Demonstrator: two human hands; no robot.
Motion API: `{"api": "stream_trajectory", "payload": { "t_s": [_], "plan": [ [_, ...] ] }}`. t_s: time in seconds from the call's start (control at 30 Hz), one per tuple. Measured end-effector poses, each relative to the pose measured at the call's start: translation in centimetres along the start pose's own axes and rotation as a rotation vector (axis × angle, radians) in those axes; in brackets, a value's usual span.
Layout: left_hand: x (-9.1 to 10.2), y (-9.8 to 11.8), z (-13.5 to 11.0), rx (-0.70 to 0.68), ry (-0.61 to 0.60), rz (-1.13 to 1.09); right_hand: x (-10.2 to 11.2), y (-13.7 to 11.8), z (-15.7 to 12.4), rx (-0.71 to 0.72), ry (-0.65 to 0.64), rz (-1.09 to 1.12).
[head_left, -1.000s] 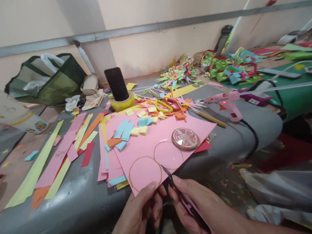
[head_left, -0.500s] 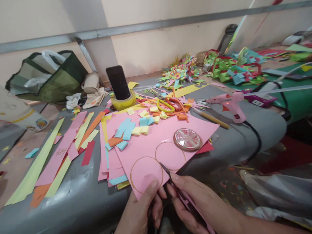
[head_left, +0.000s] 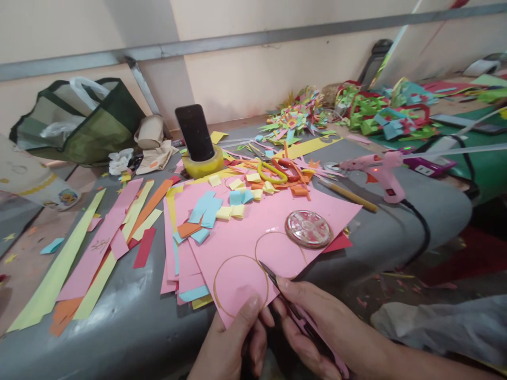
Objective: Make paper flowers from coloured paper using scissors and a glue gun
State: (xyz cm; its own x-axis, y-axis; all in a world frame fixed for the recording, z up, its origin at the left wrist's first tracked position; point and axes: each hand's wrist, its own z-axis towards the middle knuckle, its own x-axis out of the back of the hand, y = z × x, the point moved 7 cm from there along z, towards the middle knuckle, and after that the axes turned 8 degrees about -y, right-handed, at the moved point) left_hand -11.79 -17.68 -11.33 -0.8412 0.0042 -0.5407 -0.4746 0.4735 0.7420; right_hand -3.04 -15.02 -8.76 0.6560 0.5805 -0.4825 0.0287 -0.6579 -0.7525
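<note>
A pink sheet of paper (head_left: 237,274) with two drawn circles hangs partly over the table's front edge. My left hand (head_left: 241,338) pinches its near corner, thumb on top beside the nearer circle. In my right hand (head_left: 317,322) is a slim pink-handled cutting tool (head_left: 303,319), apparently scissors, its dark tip lying on the paper between the two circles. Much of the handle is hidden by my fingers. A round red-and-clear disc (head_left: 309,229) rests on the sheet near the farther circle. Small folded blue strips (head_left: 206,208) and yellow pieces lie on its far part.
A pink glue gun (head_left: 384,171) with a black cord stands at right, near a wooden stick (head_left: 350,195). Yellow-handled scissors (head_left: 273,173) lie among scraps. A phone (head_left: 195,132) leans in a yellow tape roll (head_left: 204,164). Paper strips (head_left: 101,243) cover the left.
The view has shifted slightly, so most things appear a little farther right. Both hands keep their hold, and the tool's tip stays between the circles.
</note>
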Motion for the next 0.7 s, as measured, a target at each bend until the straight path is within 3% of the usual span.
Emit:
{"api": "stream_trajectory", "payload": {
  "t_s": [0.17, 0.7],
  "plan": [
    [0.06, -0.19, 0.09, -0.013, -0.032, 0.007, 0.04, 0.54, 0.33, -0.081, 0.007, 0.112],
    [0.28, -0.57, 0.34, -0.015, -0.075, -0.005, 0.13, 0.18, 1.06, -0.029, -0.056, 0.122]
  ]
}}
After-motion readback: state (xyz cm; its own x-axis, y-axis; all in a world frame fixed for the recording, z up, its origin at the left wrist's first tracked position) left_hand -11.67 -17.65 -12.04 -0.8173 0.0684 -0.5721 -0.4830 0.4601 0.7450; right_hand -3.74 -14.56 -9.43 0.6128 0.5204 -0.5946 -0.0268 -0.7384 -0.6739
